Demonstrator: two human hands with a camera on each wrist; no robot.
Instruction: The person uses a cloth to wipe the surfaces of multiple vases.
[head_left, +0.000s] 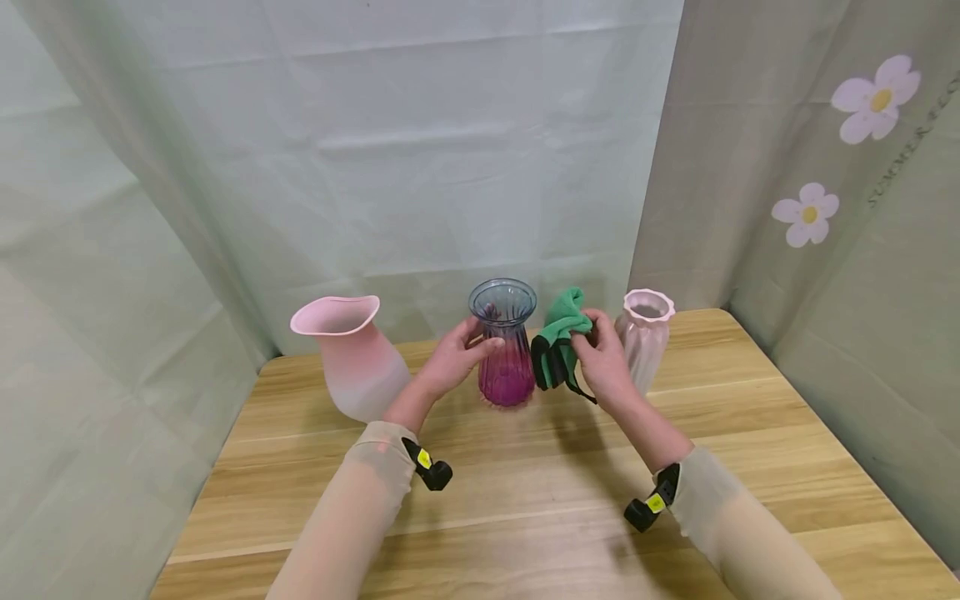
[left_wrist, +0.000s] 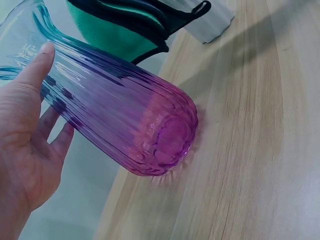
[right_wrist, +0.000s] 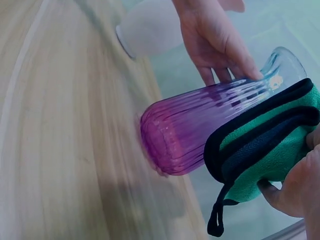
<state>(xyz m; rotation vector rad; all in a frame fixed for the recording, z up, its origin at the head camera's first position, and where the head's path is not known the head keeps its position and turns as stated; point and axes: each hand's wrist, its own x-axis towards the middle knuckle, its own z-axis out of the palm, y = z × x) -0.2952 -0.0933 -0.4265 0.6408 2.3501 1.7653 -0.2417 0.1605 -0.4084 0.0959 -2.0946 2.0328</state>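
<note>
A ribbed glass vase [head_left: 507, 367], blue at its flared rim and magenta at its foot, stands upright on the table. My left hand [head_left: 456, 360] grips its neck from the left, thumb across the front and fingers round behind, where they show through the glass in the left wrist view. In my right hand [head_left: 602, 360] is a folded green cloth [right_wrist: 270, 145] with black edging and a small hanging loop. Thumb and fingers pinch the cloth just right of the vase, and in the right wrist view it overlaps the glass near the rim.
A pink-and-white vase [head_left: 360, 367] with a wide wavy mouth stands left, behind my left forearm. Close behind my right hand is a pale pink fluted vase [head_left: 647, 337]. The wooden table [head_left: 510, 500] backs onto a hanging curtain [head_left: 465, 167].
</note>
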